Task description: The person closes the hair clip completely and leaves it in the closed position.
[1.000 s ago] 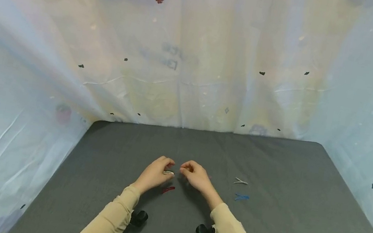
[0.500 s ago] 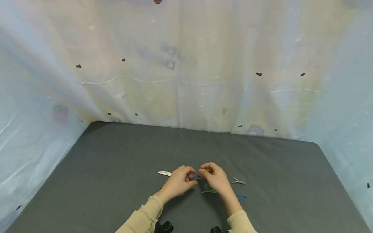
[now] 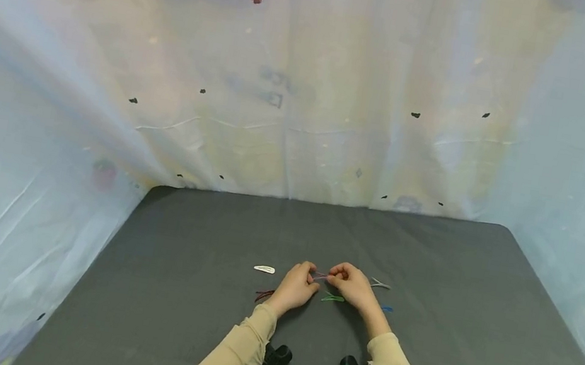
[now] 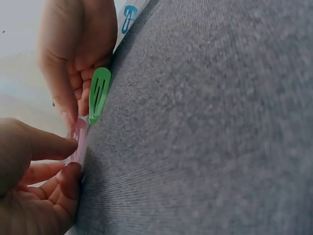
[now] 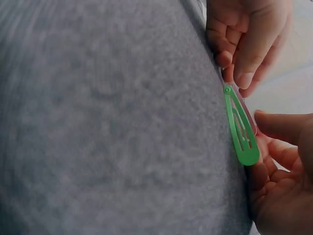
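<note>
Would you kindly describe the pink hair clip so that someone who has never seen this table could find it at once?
On the dark grey table, find the left hand and the right hand, almost meeting. The pink hair clip spans the gap between them. Its colour, and being held, set it apart from the green clip lying just nearer the person.

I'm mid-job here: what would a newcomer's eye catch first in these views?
Likely the pink clip, pinched between the left hand and right hand. The vivid green clip, on the gray table just nearer the wearer, stands out next, then the white clip left of the hands.
</note>
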Tool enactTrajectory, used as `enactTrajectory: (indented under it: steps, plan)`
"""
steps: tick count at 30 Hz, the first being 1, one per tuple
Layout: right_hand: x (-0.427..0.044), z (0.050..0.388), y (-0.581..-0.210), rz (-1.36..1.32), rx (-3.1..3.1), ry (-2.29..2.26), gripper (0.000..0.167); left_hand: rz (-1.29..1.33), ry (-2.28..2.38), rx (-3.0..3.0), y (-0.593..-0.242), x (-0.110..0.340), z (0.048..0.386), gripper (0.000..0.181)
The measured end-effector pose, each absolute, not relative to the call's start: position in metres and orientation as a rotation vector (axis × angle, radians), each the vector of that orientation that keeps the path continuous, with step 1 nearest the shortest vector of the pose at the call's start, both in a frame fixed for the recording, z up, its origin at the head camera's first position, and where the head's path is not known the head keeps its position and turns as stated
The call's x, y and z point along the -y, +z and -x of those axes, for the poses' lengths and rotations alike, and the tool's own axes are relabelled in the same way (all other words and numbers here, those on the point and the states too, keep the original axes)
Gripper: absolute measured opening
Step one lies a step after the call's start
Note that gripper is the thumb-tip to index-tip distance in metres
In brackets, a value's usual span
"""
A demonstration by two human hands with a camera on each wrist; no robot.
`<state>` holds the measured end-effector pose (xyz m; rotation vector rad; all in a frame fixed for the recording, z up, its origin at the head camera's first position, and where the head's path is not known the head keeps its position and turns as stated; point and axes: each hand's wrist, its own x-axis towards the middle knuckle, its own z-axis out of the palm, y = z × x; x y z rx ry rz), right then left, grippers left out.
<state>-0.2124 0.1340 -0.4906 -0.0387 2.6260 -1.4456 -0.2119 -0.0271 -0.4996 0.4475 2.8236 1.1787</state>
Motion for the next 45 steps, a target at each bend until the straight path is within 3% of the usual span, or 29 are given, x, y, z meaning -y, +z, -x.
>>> enactTrajectory:
  steps: [15,45]
  plan:
    - [-0.1349,0.2131,-0.493,0.048,-2.725,-1.4,0.013,-0.397,1.211,-2.883,-0.5023,0.0247,0.217,0.014]
    - [-0.1427,0.2136,-0.4887,0.042,-2.466,-1.552,0.019,-0.122,1.684,-2.351,-0.4951,0.0273,0.2203,0.014]
